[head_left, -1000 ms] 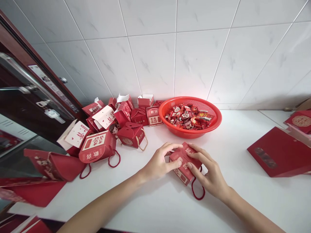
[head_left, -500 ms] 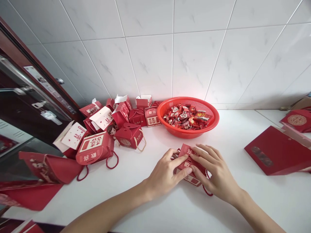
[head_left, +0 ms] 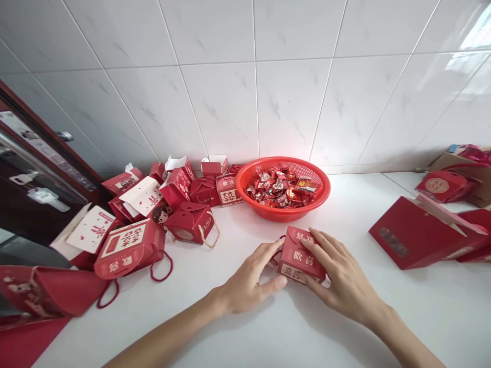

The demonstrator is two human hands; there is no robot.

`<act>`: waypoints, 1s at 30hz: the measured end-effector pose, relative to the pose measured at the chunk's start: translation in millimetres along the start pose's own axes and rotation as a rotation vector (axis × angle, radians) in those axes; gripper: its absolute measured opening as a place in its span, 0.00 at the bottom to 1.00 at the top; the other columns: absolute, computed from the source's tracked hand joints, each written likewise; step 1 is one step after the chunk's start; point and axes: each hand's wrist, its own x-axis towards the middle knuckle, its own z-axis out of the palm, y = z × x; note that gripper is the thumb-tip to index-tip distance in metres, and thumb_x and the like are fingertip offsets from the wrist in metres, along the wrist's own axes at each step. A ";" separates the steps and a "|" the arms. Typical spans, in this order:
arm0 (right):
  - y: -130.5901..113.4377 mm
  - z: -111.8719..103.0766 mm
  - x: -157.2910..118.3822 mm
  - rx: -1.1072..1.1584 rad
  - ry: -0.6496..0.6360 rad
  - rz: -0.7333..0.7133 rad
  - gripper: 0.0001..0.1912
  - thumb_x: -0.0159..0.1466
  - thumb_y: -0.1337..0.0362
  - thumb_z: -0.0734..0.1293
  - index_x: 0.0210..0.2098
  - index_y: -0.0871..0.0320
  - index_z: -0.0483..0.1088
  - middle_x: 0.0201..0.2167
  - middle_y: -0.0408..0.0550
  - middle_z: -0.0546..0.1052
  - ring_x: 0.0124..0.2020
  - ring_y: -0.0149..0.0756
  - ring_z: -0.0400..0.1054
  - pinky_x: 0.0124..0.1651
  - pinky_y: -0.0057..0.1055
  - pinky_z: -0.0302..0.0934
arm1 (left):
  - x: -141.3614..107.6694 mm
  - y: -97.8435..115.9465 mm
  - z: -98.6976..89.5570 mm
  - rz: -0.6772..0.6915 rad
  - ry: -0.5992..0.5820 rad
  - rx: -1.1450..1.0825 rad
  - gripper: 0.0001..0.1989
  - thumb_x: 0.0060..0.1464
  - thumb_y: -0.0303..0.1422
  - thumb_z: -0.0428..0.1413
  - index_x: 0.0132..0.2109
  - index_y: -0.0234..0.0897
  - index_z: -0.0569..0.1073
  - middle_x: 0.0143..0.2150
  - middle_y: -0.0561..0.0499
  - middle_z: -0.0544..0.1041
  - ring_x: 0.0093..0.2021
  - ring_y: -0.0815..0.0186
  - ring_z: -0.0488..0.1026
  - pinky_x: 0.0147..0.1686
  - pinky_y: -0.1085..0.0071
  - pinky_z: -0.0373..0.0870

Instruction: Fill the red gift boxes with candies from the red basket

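Note:
A small red box [head_left: 301, 253] with white characters and a cord handle sits upright on the white table between my hands, its top closed. My left hand [head_left: 251, 278] is at the box's left side, thumb and fingers apart, the fingertips close to the cord. My right hand [head_left: 339, 273] lies over the right side of the box, its fingers on the top and its thumb at the front face. Behind the box stands a red plastic basket [head_left: 282, 214] filled with wrapped candies [head_left: 284, 189].
Several red gift boxes crowd the left, among them a large one [head_left: 130, 245] and one with a rope handle [head_left: 191, 223]. At the right lie a big red box [head_left: 418, 232] and a smaller one [head_left: 445, 186]. A tiled wall [head_left: 291, 112] rises behind.
The view has turned to the right. My left fingers have come off the box's top to its left side, and the front of the box shows more lid, now flat. My right hand remains on it.

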 end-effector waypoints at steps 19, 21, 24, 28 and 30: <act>86.0 -20.7 -46.4 -0.552 0.302 0.512 0.29 0.70 0.51 0.62 0.62 0.66 0.69 0.57 0.76 0.71 0.57 0.77 0.64 0.53 0.73 0.57 | 21.0 -19.1 5.7 -0.121 -0.022 -0.203 0.09 0.57 0.34 0.59 0.41 0.35 0.81 0.53 0.40 0.78 0.46 0.61 0.79 0.54 0.61 0.76; 91.0 -20.9 -46.9 -0.565 0.305 0.534 0.31 0.70 0.51 0.61 0.64 0.67 0.68 0.58 0.77 0.71 0.57 0.79 0.64 0.51 0.74 0.57 | 20.0 -18.8 5.5 -0.133 -0.017 -0.198 0.08 0.57 0.32 0.59 0.40 0.36 0.82 0.52 0.41 0.79 0.47 0.61 0.78 0.54 0.62 0.75; 101.1 -24.0 -47.0 -0.560 0.313 0.604 0.35 0.71 0.48 0.60 0.66 0.70 0.65 0.56 0.81 0.72 0.56 0.80 0.65 0.50 0.73 0.57 | 19.6 -19.1 5.2 -0.145 -0.005 -0.203 0.07 0.57 0.31 0.59 0.39 0.36 0.82 0.51 0.42 0.80 0.47 0.60 0.78 0.53 0.63 0.75; 121.7 -27.6 -52.2 -0.528 0.312 0.723 0.41 0.69 0.44 0.61 0.70 0.69 0.61 0.57 0.83 0.72 0.59 0.80 0.65 0.51 0.69 0.54 | 20.0 -22.2 7.9 -0.133 0.016 -0.225 0.07 0.56 0.30 0.59 0.38 0.36 0.82 0.48 0.43 0.81 0.46 0.60 0.79 0.52 0.63 0.75; 139.0 -25.4 -62.0 -0.569 0.361 0.739 0.42 0.69 0.42 0.59 0.73 0.63 0.58 0.59 0.80 0.72 0.61 0.77 0.64 0.51 0.69 0.52 | 20.1 -24.2 9.8 -0.126 0.028 -0.237 0.07 0.55 0.29 0.59 0.37 0.36 0.83 0.47 0.43 0.81 0.46 0.60 0.79 0.51 0.64 0.75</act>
